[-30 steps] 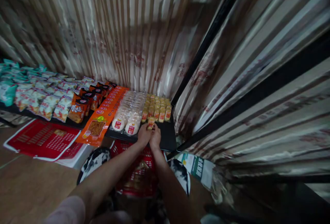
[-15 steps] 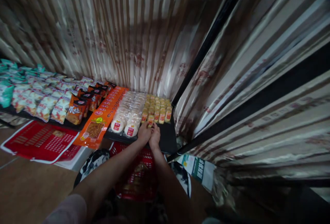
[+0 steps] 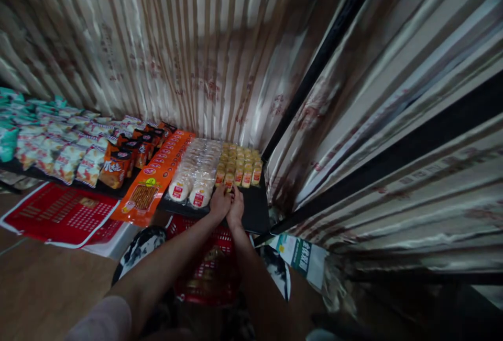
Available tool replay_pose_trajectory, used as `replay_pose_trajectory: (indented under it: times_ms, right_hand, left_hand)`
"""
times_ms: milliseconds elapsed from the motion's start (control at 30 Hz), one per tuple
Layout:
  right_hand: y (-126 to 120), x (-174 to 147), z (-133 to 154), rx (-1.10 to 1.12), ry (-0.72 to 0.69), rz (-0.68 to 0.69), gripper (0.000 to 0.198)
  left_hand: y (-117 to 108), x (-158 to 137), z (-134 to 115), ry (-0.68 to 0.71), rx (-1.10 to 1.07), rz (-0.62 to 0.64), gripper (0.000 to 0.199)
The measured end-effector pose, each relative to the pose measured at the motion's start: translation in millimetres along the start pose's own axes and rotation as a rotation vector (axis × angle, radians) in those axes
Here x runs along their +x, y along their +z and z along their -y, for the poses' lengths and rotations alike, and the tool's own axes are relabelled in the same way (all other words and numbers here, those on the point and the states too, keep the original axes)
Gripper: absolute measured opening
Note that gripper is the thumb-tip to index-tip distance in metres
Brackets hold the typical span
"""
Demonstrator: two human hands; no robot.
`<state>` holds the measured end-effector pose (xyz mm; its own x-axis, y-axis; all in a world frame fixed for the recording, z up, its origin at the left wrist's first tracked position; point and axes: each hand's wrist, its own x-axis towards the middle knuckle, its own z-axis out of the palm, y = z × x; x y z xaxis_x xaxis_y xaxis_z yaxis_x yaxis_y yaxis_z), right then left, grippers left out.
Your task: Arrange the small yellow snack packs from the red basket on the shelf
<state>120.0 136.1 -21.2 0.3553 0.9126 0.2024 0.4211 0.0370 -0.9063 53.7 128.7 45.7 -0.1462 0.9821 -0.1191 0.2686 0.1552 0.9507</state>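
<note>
Where hands (image 3: 220, 204) touch yellow packets (image 3: 238, 174), shelf (image 3: 255, 209) — bare rightward; pole (image 3: 316, 68) at edge

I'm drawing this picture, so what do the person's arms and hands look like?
The left hand and right hand wear no gloves, and I see no watch or bracelet. The left arm has a pale, pinkish short sleeve. On the right arm, I can't make out a sleeve.

Shines as clear plastic film on the round white packs (image 3: 197, 171) left of the left grip (image 3: 220, 204). Looks like smooth plastic on the orange pouch (image 3: 155, 176) farther left, matt on the black shelf (image 3: 255, 207) beside the right grip (image 3: 236, 208), satiny and creased on the curtain (image 3: 176, 53) beyond.
</note>
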Motion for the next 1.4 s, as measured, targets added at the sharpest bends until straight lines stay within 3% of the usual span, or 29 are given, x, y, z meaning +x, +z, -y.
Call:
replay_pose_trajectory:
  times_ms: [433, 1033, 1400]
  right_hand:
    - [1, -1, -4, -0.028, -0.019, 0.036, 0.051]
    - [-2, -5, -2, -0.192, -0.071, 0.112, 0.049]
    - [-4, -5, 2, -0.095, -0.114, 0.089, 0.05]
  left_hand:
    - [-4, -3, 1, 0.129, 0.205, 0.04, 0.032]
    - [-4, -8, 0, 0.193, 0.326, 0.084, 0.04]
    - [-3, -10, 2, 0.192, 0.386, 0.026, 0.036]
